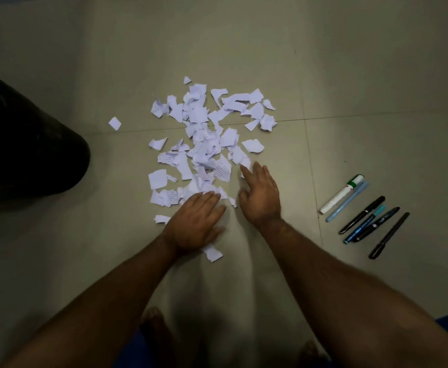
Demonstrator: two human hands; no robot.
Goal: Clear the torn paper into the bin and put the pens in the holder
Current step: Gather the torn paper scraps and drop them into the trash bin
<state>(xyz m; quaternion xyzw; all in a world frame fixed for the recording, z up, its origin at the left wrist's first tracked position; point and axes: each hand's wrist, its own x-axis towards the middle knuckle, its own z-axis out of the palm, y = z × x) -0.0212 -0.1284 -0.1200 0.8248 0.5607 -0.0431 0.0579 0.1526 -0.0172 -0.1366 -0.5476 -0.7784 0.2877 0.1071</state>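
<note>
Both forearms reach forward. Left hand (195,224) lies flat, fingers straight, on the paper's (207,134) near edge; right hand (261,197), spread and holding nothing, touches its right edge. Scraps spread away ahead. Pens (363,216) lie right, bin bag (23,144) left.

Torn paper (207,144) is showing white with a faint lilac cast; several scraps are carrying rows of grey printed lines. Floor tiles (350,75) are reading pale grey-beige with thin darker joints. Near the right edge of the floor: one marker (341,193) is showing a white barrel with a green band, one pen (347,201) pale blue, one pen (364,224) dark blue with a teal cap, three pens (389,235) black. The bag (23,144) at the left edge is appearing glossy black.
</note>
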